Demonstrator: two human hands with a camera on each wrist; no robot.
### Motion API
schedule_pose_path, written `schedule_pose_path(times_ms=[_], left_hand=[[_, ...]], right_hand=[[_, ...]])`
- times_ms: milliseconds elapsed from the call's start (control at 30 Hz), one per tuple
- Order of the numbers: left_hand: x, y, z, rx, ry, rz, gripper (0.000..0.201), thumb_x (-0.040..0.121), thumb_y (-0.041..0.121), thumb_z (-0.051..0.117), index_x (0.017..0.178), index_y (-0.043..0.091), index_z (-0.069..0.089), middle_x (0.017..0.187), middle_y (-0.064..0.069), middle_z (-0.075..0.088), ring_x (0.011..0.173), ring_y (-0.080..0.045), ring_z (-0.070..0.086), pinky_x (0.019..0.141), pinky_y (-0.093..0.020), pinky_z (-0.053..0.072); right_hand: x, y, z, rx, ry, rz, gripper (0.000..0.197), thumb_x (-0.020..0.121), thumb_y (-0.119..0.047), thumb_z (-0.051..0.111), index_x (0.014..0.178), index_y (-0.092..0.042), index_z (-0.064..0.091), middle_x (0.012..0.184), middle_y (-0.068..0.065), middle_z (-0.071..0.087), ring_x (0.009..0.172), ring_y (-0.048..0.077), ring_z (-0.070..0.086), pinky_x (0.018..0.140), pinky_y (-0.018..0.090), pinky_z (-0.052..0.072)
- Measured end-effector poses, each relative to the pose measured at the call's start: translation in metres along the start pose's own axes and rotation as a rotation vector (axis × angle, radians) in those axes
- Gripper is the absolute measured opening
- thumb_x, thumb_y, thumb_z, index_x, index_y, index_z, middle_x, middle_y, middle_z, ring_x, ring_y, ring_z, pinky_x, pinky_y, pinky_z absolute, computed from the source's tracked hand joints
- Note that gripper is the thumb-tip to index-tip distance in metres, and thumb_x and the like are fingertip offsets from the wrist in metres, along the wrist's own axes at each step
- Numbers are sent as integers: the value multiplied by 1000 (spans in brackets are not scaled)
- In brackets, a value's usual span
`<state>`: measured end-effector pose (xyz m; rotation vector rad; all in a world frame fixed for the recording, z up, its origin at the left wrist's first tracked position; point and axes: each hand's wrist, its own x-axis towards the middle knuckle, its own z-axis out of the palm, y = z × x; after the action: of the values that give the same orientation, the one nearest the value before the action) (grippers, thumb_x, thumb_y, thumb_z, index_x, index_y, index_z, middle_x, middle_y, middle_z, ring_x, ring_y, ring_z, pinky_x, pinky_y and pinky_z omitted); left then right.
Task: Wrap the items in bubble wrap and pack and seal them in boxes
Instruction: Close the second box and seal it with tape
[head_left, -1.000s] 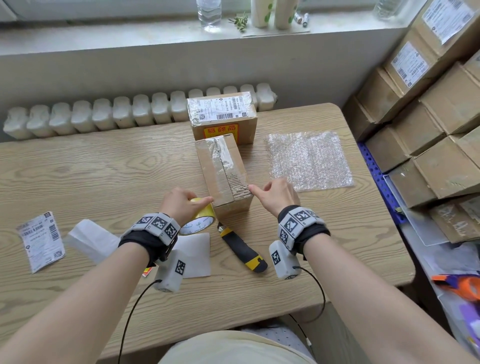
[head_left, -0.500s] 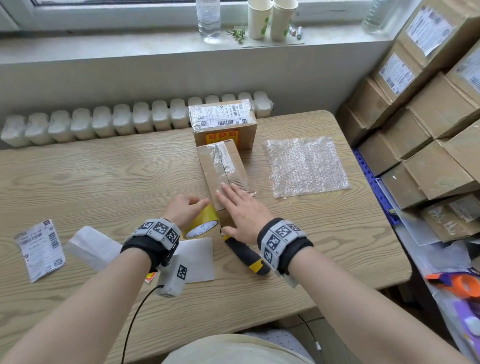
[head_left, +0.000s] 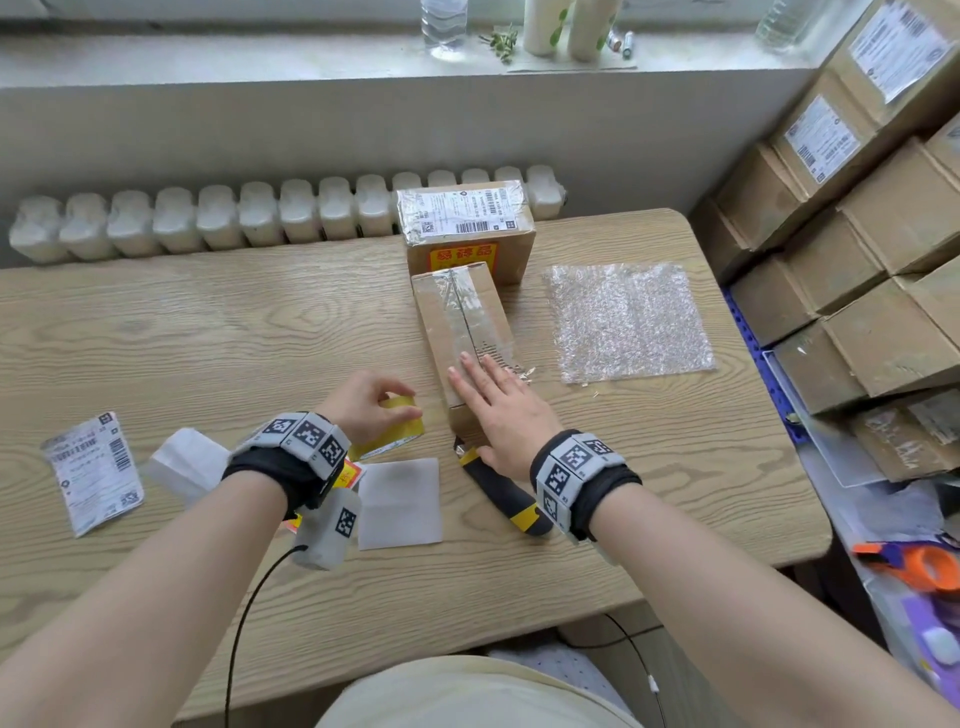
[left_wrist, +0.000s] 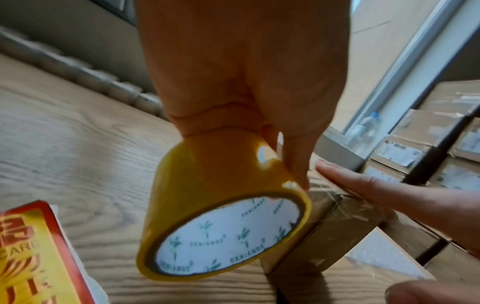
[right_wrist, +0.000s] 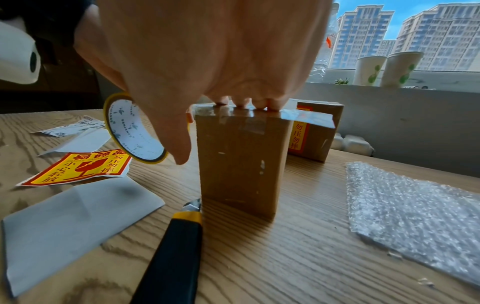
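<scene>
Head view | right hand (head_left: 501, 410) flat on box (head_left: 462, 322) | left hand (head_left: 363, 402) grips tape roll (head_left: 400, 428)

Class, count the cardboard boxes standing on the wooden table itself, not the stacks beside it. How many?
2. The taped box lies under the right hand; the labelled box stands directly behind it, near the table's far edge. None appears hidden.

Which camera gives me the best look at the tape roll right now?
The left wrist view: the tape roll fills the frame, the left hand gripping it, printed core visible. The head view shows only a yellow sliver under that hand; the right wrist view shows its core face, partly hidden by the right hand.
</scene>
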<state>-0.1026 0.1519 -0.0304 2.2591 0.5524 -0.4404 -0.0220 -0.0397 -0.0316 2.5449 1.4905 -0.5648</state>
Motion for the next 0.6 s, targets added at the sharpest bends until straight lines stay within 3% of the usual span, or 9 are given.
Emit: schedule_pose_path(times_ms=[167,267,367,467,533,600], left_hand=[[7,-3,1,97,-10,-69,43,81,43,69,115,17,65,119,-1,63,113,-18,55,88,-25,39],[7,-8,0,2,-29,-24,29,80,38,71,103,24,64,105,0,62,109,-19,56,88,-30,42],[1,-10,-2,-56,-11,-5,22,78,35,73,94,23,64,97,-2,60,103,-14,54,82,-28,39],[-3,-10,-5,-113,10,6,20,78,31,75,92,21,66,84,6,57,95,-11,52,78,-25,37],[-3,-12,-7,-128,8,16,17,77,33,75,89,26,65,81,6,55,84,-9,51,74,-25,37],[-2,-14,-9,-139,-1,28,16,77,34,75,87,30,63,81,4,55,77,-9,48,71,-25,38]], right_hand=[[-3,0,0,32,9,10,96,88,-28,58,150,-17,-14,157,5,-20,146,22,-11,117,32,-5],[-5,0,-1,46,35,17,95,89,-31,58,150,-17,-13,157,4,-20,146,21,-12,116,30,-7],[-7,-2,-3,79,87,24,89,89,-33,58,152,-17,-3,159,5,-13,147,19,-8,118,31,-3],[-15,-11,-3,139,258,10,73,84,-23,67,146,-9,31,157,14,17,145,25,19,117,36,17],[-22,-16,3,183,415,13,57,74,-18,75,126,-5,54,142,17,43,128,30,46,103,39,42],[-28,-20,11,228,507,44,44,70,-18,77,109,-5,61,119,14,57,103,29,60,80,39,54]])
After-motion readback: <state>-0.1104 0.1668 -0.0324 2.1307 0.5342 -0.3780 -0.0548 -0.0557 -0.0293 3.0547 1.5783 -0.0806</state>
